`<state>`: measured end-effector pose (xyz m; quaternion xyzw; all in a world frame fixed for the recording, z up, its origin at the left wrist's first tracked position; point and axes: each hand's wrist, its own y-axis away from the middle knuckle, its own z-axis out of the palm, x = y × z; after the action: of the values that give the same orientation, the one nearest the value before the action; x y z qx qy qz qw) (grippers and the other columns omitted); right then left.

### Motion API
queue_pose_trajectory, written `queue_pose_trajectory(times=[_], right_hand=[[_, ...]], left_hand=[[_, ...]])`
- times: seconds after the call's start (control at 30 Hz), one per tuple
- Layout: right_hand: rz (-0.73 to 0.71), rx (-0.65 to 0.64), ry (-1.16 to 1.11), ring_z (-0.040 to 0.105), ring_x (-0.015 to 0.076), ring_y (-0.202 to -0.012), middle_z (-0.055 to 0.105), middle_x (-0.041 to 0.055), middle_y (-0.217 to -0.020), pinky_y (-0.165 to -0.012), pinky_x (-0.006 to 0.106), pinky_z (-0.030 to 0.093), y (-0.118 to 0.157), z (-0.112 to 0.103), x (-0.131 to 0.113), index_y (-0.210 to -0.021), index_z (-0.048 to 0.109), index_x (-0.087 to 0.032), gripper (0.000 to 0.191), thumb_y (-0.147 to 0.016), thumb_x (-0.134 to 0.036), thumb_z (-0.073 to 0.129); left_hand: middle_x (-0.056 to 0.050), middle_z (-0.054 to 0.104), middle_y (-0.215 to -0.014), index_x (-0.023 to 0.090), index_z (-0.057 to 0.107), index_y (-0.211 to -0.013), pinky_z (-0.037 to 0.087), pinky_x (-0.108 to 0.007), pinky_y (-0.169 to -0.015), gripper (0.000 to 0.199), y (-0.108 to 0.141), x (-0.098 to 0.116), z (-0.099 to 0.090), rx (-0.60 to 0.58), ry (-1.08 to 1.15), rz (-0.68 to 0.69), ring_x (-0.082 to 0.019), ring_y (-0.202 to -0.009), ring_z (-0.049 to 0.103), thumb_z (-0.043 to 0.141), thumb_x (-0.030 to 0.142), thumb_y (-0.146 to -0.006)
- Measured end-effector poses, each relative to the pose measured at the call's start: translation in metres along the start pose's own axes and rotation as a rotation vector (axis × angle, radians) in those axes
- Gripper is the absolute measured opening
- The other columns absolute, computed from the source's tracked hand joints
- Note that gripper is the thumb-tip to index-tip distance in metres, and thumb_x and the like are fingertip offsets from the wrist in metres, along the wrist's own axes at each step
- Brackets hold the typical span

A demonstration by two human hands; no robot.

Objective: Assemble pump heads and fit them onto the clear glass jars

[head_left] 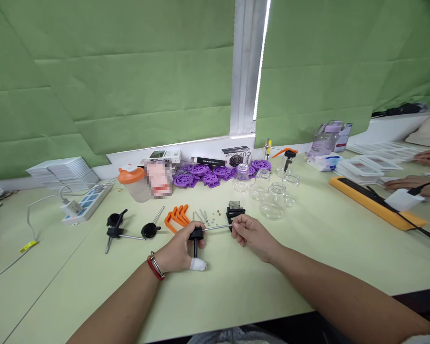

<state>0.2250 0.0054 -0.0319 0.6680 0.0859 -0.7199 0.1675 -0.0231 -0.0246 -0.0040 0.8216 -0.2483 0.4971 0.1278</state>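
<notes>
My left hand (182, 248), its thumb wrapped in white, holds a black knob-like part (196, 233) with a black stem pointing down toward me. A thin metal rod (217, 228) runs from this part to the right. At its far end my right hand (252, 234) pinches the rod between thumb and fingers. Just beyond the hands lie orange bent pieces (179, 216), small metal pins (205, 217), black pieces (235, 211) and springs (234, 204). On the left rest a black part with rods (115, 231) and a round black part (149, 230).
Behind are purple wheel-shaped parts (210, 178), an orange-lidded cup (132, 184) and glass vessels (272, 200). A white power strip (88, 203) stands left, an orange one (376, 203) right. Another person's hands (406, 184) show at the right edge near white stacks (360, 169).
</notes>
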Motion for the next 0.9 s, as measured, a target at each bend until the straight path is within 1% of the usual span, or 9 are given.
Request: queue_pose_trajectory(times=[0.1,0.33,0.57,0.7,0.83,0.9], right_hand=[[-0.003,0.001,0.012,0.044,0.008,-0.052,0.057,-0.0021,-0.067,-0.05,0.024,0.034,0.0003,0.0006,-0.0007,-0.084,0.05,-0.019,0.035,-0.075,-0.051,0.061],[-0.014,-0.007,0.051,0.043,0.0075,-0.051,0.056,-0.0015,-0.065,-0.051,0.024,0.035,0.001,0.0012,-0.002,-0.073,0.05,-0.018,0.036,-0.079,-0.052,0.056],[-0.007,0.005,0.079,0.043,0.0077,-0.051,0.056,0.0002,-0.064,-0.049,0.024,0.035,-0.0014,0.0004,0.0014,-0.069,0.052,-0.017,0.04,-0.082,-0.054,0.051],[0.006,0.002,0.049,0.046,0.0086,-0.053,0.058,0.0013,-0.068,-0.049,0.024,0.036,-0.0015,0.0001,0.0015,-0.076,0.052,-0.017,0.036,-0.083,-0.052,0.051],[0.016,-0.012,0.011,0.046,0.0089,-0.053,0.059,-0.0007,-0.068,-0.048,0.023,0.034,-0.0003,-0.0006,0.0015,-0.088,0.05,-0.02,0.029,-0.08,-0.046,0.058],[0.009,-0.024,0.006,0.045,0.0086,-0.052,0.059,-0.0014,-0.067,-0.048,0.023,0.033,0.0001,-0.0008,0.002,-0.089,0.05,-0.02,0.028,-0.079,-0.044,0.059]], left_hand=[[-0.002,0.056,-0.091,0.023,0.04,-0.111,0.045,-0.034,-0.077,0.069,0.0001,0.0004,-0.0001,-0.007,0.001,0.0,-0.017,-0.083,0.054,0.081,0.029,-0.056],[-0.002,0.055,-0.091,0.022,0.039,-0.111,0.045,-0.034,-0.078,0.07,0.0007,0.0003,-0.0002,-0.014,0.003,-0.003,-0.017,-0.083,0.054,0.081,0.028,-0.055],[-0.002,0.055,-0.092,0.022,0.039,-0.11,0.045,-0.034,-0.079,0.069,-0.0001,0.0016,-0.0011,-0.017,-0.008,-0.014,-0.016,-0.084,0.055,0.082,0.029,-0.055],[-0.002,0.054,-0.092,0.022,0.039,-0.11,0.046,-0.033,-0.078,0.069,0.0,0.0003,-0.0009,-0.022,0.014,-0.017,-0.016,-0.084,0.054,0.081,0.028,-0.056],[-0.001,0.054,-0.092,0.022,0.039,-0.11,0.046,-0.033,-0.078,0.069,-0.0001,0.0,-0.0011,-0.027,0.03,-0.023,-0.016,-0.084,0.054,0.081,0.028,-0.056],[-0.001,0.054,-0.092,0.022,0.039,-0.111,0.046,-0.033,-0.078,0.069,-0.0003,0.0005,-0.0013,-0.028,0.03,-0.028,-0.016,-0.085,0.054,0.081,0.028,-0.056]])
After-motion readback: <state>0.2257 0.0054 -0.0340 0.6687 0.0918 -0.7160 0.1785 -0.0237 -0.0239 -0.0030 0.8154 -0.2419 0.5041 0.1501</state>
